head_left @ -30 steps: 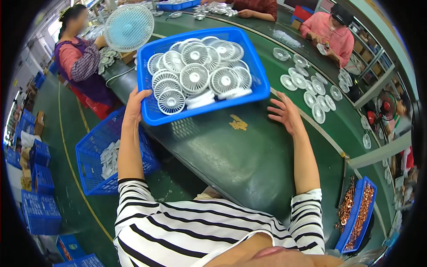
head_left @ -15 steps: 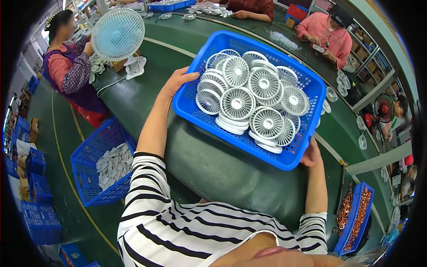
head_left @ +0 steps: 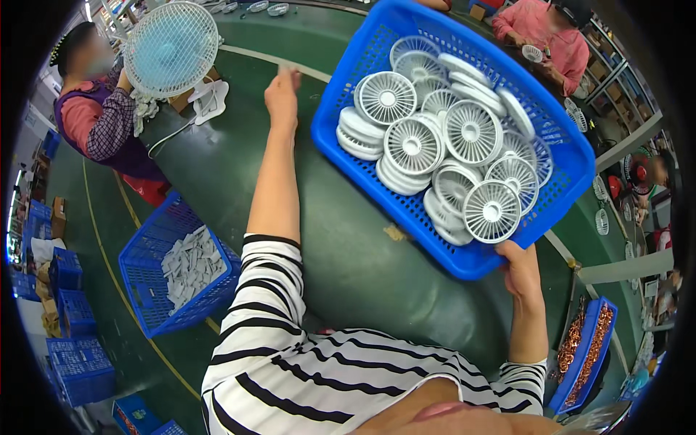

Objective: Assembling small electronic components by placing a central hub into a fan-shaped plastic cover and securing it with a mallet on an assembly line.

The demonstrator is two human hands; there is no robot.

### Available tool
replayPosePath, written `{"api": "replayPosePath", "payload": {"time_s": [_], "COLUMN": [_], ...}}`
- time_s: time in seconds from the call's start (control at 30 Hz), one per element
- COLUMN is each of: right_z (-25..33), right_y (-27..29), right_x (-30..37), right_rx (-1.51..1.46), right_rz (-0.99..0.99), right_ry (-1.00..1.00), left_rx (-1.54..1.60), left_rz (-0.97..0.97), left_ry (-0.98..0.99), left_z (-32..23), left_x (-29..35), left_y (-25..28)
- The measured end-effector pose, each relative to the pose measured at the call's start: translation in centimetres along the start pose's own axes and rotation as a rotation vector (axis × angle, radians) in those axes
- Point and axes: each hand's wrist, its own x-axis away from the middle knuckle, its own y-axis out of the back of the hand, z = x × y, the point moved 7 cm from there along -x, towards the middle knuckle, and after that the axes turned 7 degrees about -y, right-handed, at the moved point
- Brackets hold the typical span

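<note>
The right hand (head_left: 522, 272) grips a corner of a blue basket (head_left: 470, 265) of round white grilles (head_left: 414, 145). The left hand (head_left: 283, 98) hovers apart, too blurred to tell if spread.

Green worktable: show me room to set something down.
Bare tabletop: between left forearm and blue basket, and between that forearm and the white fan base. Crowded: around that base; inside the basket, heaped with white grilles.

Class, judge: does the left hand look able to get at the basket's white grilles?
Probably yes: the left hand looks empty, and the white grilles lie uncovered and close by; only the basket rim stands between.
</note>
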Motion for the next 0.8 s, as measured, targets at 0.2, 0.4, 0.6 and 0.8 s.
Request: {"api": "replayPosePath", "payload": {"time_s": [0.2, 0.4, 0.6, 0.8], "right_z": [0.7, 2.3, 2.3, 4.5], "right_y": [-1.2, -3.6, -6.0, -11.3], "right_x": [-1.2, -1.9, -3.5, -5.3], "right_rx": [0.087, 0.138, 0.120, 0.223], "right_rz": [-0.229, -0.313, -0.407, -0.273], "right_ry": [0.307, 0.491, 0.593, 0.741], "left_rx": [-0.029, 0.107, 0.126, -0.109], "left_rz": [-0.321, -0.245, -0.199, -0.198], "left_ry": [0.081, 0.063, 0.050, 0.042], "left_z": [2.6, 1.1, 1.2, 1.4], "left_x": [-0.5, -0.3, -0.8, -2.3], "left_y": [6.5, 6.2, 6.4, 7.7]}}
